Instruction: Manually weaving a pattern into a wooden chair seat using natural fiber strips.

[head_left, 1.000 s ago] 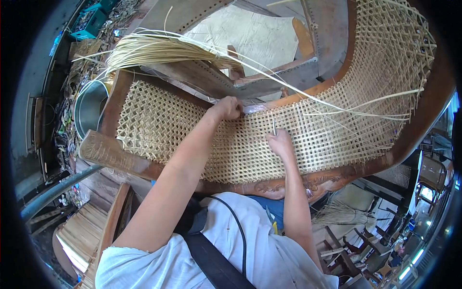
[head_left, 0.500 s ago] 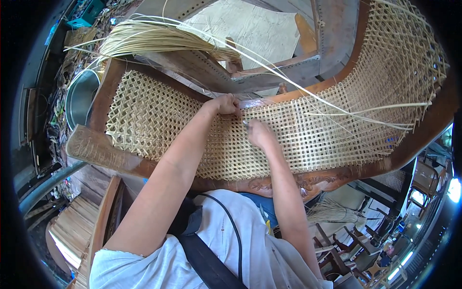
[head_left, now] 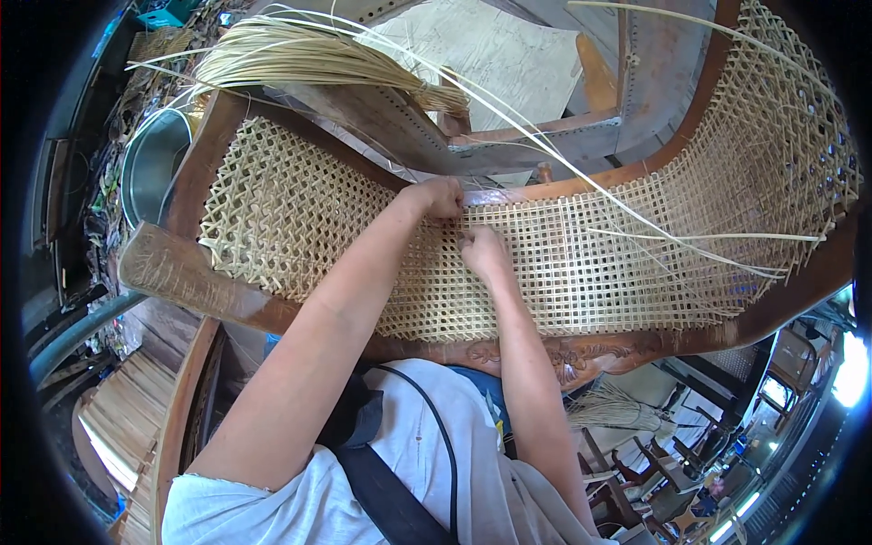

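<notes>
A woven cane panel [head_left: 545, 272] stretches across a curved wooden chair frame [head_left: 418, 351] in front of me. My left hand [head_left: 442, 197] is closed at the panel's far edge, against the wooden rail, and its fingers hide whatever they pinch. Just below and to the right of it, my right hand [head_left: 484, 252] rests closed on the weave; what is in its grip is too small to make out. Loose pale cane strands [head_left: 581, 177] run from the upper left over the panel, with further ends lying on its right part.
A thick bundle of cane strands [head_left: 300, 68] lies over the far frame parts. Beside the frame's left end stands a metal bucket [head_left: 150, 163]. Wooden slats [head_left: 127, 400] are at lower left; another cane bundle [head_left: 622, 409] and chair parts lie at lower right.
My right hand has shifted slightly left along the weave; the small metal tip at its fingers no longer shows clearly. My left hand stays at the far edge. The whole view has shifted a little.
</notes>
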{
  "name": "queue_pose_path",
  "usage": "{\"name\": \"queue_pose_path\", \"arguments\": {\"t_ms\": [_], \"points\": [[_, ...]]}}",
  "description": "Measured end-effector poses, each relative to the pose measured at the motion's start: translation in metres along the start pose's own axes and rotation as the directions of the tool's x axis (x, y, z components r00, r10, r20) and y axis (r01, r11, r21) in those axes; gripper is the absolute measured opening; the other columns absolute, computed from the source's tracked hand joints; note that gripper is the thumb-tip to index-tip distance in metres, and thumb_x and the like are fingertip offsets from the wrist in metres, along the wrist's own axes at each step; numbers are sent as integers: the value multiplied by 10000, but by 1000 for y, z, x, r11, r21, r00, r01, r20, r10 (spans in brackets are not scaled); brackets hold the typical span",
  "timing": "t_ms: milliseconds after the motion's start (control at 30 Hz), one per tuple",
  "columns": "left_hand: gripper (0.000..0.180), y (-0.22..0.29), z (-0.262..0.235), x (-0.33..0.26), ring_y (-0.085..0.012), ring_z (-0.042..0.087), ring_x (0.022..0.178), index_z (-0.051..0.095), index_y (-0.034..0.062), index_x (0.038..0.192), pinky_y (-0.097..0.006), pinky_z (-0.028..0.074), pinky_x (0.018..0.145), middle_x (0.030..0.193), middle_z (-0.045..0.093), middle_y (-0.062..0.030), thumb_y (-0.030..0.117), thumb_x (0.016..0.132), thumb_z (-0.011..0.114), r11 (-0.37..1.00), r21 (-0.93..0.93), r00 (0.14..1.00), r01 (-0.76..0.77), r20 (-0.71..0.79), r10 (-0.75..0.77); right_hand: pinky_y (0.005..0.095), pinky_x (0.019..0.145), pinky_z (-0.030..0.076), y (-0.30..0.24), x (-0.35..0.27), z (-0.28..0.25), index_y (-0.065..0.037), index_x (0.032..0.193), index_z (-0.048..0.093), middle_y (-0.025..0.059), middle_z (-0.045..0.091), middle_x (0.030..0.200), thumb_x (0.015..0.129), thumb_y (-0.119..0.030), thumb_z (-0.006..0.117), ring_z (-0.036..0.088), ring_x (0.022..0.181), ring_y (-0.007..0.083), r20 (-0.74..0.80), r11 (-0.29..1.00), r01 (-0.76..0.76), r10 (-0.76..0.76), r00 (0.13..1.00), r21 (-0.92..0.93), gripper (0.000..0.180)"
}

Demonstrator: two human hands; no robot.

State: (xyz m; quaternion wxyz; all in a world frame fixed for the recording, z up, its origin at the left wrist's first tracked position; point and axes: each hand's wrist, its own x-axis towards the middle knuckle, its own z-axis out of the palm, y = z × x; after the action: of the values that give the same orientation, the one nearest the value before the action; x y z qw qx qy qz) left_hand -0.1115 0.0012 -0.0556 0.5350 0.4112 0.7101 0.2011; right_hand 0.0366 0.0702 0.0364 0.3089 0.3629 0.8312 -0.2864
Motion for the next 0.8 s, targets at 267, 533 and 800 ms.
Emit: {"name": "queue_pose_path", "arguments": {"t_ms": [267, 533, 800], "points": [[270, 14, 7, 2, -258, 694, 845, 738, 88, 904, -382, 539, 776, 885, 722, -122, 271, 707, 706, 982, 165, 995, -88, -37, 96, 378, 729, 533, 28, 21, 7, -23, 966, 722, 180, 706, 814, 851, -170, 642, 688, 669, 230, -9, 989, -10, 12, 1000, 146, 203], [346, -4, 14, 2, -292, 674, 913, 730, 58, 879, -378, 532, 810, 951, 700, -170, 347, 691, 725, 976, 169, 966, -136, -196, 169, 425, 965, 487, 7, 6, -3, -4, 1020, 707, 243, 674, 1073, 784, -57, 572, 654, 1036, 347, 47, 991, -30, 24, 999, 127, 277], [343, 1, 14, 4, -293, 676, 920, 733, 51, 874, -379, 532, 814, 979, 708, -155, 320, 662, 765, 994, 102, 993, -32, -114, 43, 426, 947, 488, -4, -9, -22, -42, 1126, 678, 240, 635, 1180, 857, -231, 652, 648, 1068, 314, 113, 991, -67, 81, 990, -119, 330]]}}
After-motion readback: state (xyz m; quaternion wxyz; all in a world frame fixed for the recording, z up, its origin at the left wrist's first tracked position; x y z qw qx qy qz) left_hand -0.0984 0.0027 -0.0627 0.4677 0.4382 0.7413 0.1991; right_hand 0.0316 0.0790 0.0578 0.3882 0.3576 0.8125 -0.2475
